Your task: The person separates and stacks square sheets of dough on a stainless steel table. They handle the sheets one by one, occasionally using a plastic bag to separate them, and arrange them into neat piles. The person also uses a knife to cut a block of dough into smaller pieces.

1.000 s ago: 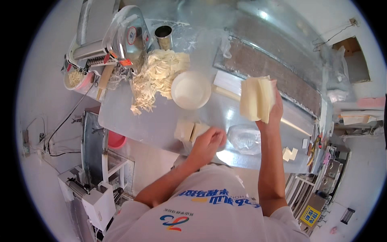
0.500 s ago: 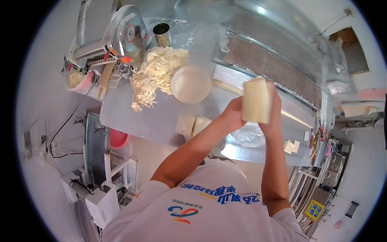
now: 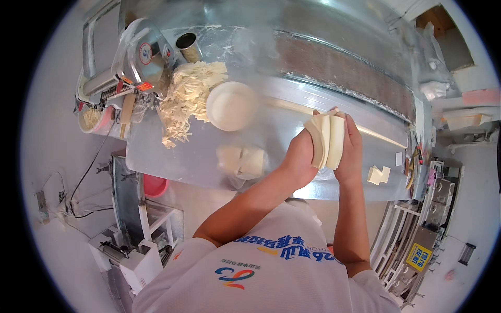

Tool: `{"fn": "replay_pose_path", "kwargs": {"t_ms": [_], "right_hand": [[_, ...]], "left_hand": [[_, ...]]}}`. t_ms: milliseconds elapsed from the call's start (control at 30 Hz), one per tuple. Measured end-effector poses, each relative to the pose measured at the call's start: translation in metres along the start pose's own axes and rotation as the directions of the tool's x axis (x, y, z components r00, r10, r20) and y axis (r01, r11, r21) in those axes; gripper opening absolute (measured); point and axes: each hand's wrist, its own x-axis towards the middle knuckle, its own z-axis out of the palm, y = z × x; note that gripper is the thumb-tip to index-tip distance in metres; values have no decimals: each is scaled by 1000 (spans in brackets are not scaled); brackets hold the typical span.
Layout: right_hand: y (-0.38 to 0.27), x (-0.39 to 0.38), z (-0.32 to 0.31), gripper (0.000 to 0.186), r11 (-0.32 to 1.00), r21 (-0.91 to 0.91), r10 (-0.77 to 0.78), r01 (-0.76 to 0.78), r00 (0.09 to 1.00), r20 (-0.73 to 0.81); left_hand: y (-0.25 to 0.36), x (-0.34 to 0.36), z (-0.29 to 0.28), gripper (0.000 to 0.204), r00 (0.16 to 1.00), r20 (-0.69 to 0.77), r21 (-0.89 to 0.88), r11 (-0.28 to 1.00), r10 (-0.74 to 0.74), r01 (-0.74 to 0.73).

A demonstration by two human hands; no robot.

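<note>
A stack of pale dough sheets [image 3: 327,136] is gripped between my left hand [image 3: 298,159] and my right hand [image 3: 350,151] over the right half of the steel table, its layers bent into curves. Both hands have fingers wrapped round its sides. Beneath them, clear plastic [image 3: 325,175] shows partly. To their left, two pale blocks [image 3: 251,163] lie in a plastic bag, behind which is a white bowl [image 3: 231,106]. Small pale squares [image 3: 374,175] lie to the right, and a long pale stick [image 3: 381,135] lies behind my hands.
A pile of cut noodles [image 3: 190,91] and a metal cup [image 3: 188,48] are beside a roller machine [image 3: 136,57] at the back left. A long dark board [image 3: 344,73] spans the back. Below the table's left side are a red basin [image 3: 154,185] and a white machine [image 3: 130,261].
My left hand has risen from beside the bagged blocks to grip the stack with my right hand. The stack has moved slightly down and become more folded. The view has shifted.
</note>
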Motion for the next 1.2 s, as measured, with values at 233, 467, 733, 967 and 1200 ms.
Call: {"fn": "replay_pose_path", "kwargs": {"t_ms": [233, 467, 733, 967, 1200], "right_hand": [[8, -2, -30, 44, -56, 945, 26, -323, 945, 325], [27, -25, -70, 51, 648, 743, -338, 165, 937, 87], [-8, -49, -142, 40, 100, 929, -278, -357, 886, 370], [-18, -44, -160, 30, 824, 387, -460, 414, 887, 31], [-12, -51, -163, 34, 752, 645, -250, 137, 965, 86]], "left_hand": [[-18, -37, 96, 63, 943, 133, 815, 507, 306, -280], [-53, -13, 65, 69, 991, 17, 210, 968, 135, -135], [-100, -3, 96, 58, 988, 135, 22, 997, -74, 72], [-133, 22, 53, 49, 970, 212, -34, 991, -119, 129], [-152, 18, 37, 52, 882, 469, -20, 998, -40, 56]]}}
